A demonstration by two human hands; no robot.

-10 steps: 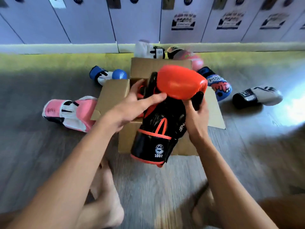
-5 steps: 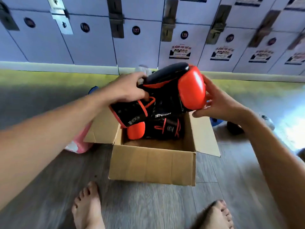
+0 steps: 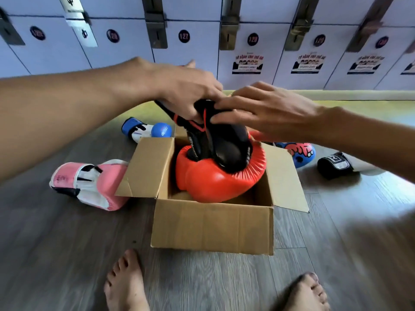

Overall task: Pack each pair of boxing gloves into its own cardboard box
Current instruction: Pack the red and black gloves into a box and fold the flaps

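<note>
Red-and-black boxing glove (image 3: 215, 176): held level above the cardboard box (image 3: 213, 227) half a second ago, now padded end down inside it, cuff up. My left hand (image 3: 186, 95) grips the cuff; my right hand (image 3: 269, 108) presses it with straight fingers. Probably completes this pair. Pink glove (image 3: 89, 185) lies unboxed beside the box.

Cardboard box (image 3: 213, 227) sits mid-floor (image 3: 67, 243), flaps out to both sides. Inside it a boxed glove (image 3: 215, 180) stands padded end down, cuff up. The left hand (image 3: 186, 95) grips that cuff from the left and the right hand (image 3: 265, 111) lays its fingers on it from the right. A near-left glove (image 3: 89, 185) lies against the left flap (image 3: 148, 167), and a back-left glove (image 3: 146, 130) lies behind that flap. Past the right flap (image 3: 285, 176) lies a right-side glove (image 3: 301, 151), then an outer-right glove (image 3: 334, 164) beyond it. Lockers (image 3: 125, 57) stand behind everything, with two bare feet (image 3: 125, 281) in front of the box.
</note>
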